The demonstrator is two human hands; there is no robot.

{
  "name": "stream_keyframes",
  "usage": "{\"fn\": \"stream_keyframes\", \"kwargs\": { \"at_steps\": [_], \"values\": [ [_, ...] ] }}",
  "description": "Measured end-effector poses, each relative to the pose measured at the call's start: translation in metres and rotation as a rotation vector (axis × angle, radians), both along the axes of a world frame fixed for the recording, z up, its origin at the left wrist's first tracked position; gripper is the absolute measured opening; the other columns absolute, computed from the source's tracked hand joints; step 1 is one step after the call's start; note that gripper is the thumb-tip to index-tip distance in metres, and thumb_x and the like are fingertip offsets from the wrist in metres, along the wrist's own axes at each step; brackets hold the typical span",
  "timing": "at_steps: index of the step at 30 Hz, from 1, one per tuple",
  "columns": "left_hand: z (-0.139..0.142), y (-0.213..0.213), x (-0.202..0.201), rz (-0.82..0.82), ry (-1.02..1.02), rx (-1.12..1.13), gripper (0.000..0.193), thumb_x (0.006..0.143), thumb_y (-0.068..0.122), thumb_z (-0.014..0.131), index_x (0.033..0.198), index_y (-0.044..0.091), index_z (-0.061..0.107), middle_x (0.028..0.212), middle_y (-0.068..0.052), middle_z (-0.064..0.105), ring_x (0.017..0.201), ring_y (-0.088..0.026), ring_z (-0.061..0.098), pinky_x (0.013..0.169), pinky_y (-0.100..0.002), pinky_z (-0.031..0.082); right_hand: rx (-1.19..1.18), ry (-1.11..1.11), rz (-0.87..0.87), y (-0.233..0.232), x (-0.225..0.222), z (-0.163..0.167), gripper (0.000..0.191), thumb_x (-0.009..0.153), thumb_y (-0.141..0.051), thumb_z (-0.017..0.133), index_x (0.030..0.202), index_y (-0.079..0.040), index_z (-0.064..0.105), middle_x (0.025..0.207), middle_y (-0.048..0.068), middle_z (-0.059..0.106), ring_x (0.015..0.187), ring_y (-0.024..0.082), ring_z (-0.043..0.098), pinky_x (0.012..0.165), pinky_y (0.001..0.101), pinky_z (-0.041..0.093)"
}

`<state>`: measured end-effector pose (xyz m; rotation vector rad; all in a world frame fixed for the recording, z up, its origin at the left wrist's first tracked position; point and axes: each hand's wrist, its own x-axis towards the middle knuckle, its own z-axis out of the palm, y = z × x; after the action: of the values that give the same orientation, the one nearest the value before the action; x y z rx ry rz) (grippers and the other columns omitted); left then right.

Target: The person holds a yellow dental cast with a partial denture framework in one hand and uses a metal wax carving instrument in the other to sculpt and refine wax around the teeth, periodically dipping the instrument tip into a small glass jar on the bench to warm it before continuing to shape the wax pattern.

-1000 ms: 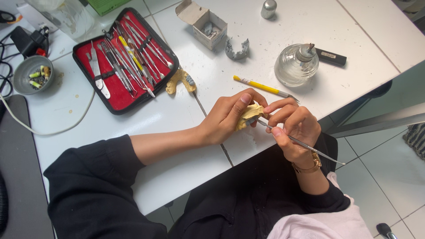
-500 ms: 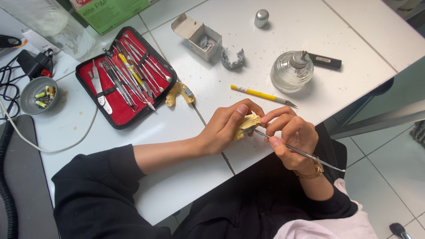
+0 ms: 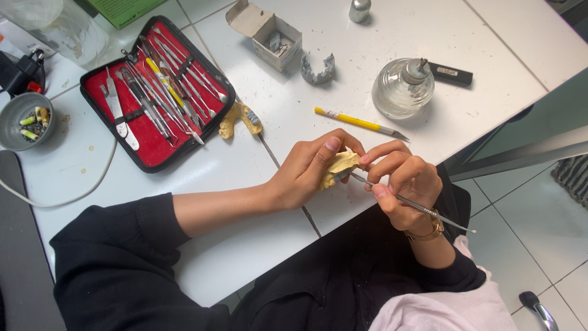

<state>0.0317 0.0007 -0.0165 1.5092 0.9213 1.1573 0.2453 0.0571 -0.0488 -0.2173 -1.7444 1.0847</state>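
White tiled bench [image 3: 392, 37], L grip [image 3: 306, 171] clamped on yellow cast [image 3: 339, 165], R grip [image 3: 407, 184] on probe [image 3: 422, 207].

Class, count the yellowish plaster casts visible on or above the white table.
2. One yellow cast is held in the left hand; another lies beside the red instrument case. Others may be hidden.

Bright, even light fills a sharply rendered work scene.
Soft, short shadows fall beside the glass burner [image 3: 402, 89] and yellow pencil [image 3: 358, 122] on the white table [image 3: 380, 37], which shows mild sheen but no harsh glare. Hands are crisp, without motion blur. Dark sleeves near the camera lose detail, and straight edges bend slightly toward the corners.
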Motion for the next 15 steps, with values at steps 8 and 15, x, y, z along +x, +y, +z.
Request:
{"fn": "stream_keyframes", "kwargs": {
  "at_steps": [8,15],
  "values": [
    [0.000,-0.004,0.001,-0.025,-0.037,-0.005,0.058,0.115,0.047,0.022,0.124,0.004,0.061,0.099,-0.007,0.072,0.092,-0.013,0.072,0.085,-0.029,0.059,0.007,0.045,-0.114,-0.008,0.001,-0.009,0.023,0.088,0.006,0.058,0.097,-0.010,0.044,0.079,0.010,0.062,0.096,0.032,0.072,0.076,0.0321,0.061],
    [0.004,-0.009,0.002,-0.055,0.049,0.077,0.064,0.115,0.054,0.020,0.128,0.004,0.058,0.104,-0.008,0.071,0.100,-0.015,0.072,0.092,-0.030,0.058,0.252,0.064,-0.215,-0.015,-0.006,-0.011,0.032,0.085,0.010,0.063,0.097,-0.010,0.041,0.078,0.009,0.064,0.099,0.033,0.073,0.081,0.0372,0.065]
  ]
}}
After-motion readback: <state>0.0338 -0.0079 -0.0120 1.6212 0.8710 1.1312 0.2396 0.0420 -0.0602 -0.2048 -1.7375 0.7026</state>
